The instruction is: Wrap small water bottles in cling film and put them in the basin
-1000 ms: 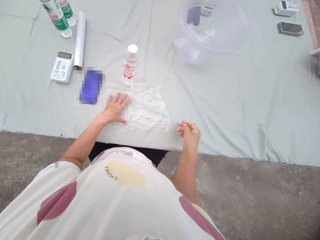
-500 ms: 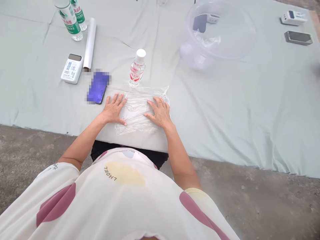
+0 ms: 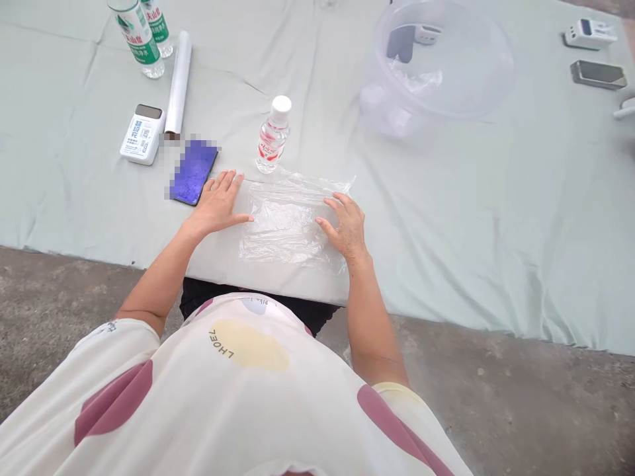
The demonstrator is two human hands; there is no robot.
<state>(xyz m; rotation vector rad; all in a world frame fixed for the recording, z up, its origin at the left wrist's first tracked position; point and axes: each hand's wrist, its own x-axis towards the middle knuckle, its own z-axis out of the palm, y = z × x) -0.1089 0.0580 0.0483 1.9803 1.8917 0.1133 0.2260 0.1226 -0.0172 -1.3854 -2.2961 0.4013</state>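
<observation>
A clear plastic bag, thin and wrinkled, lies flat on the table in front of me. My left hand rests at its left edge with the fingers stretched out and the thumb pointing toward the plastic. Over the right part of the bag is my right hand, fingers spread and slightly bent, grasping nothing. Just beyond the bag stands a small clear bottle with a white cap and red print. A phone with a purple screen lies close to my left fingertips.
Left of the phone are a white power bank, a white roll and two water bottles with green labels. A translucent plastic basin stands at back right. Farther right lie a white device and a dark box.
My right hand has moved right, and the plastic bag has shifted right and spread flatter. My left hand has slid a little left and away from me, closer to the phone.
</observation>
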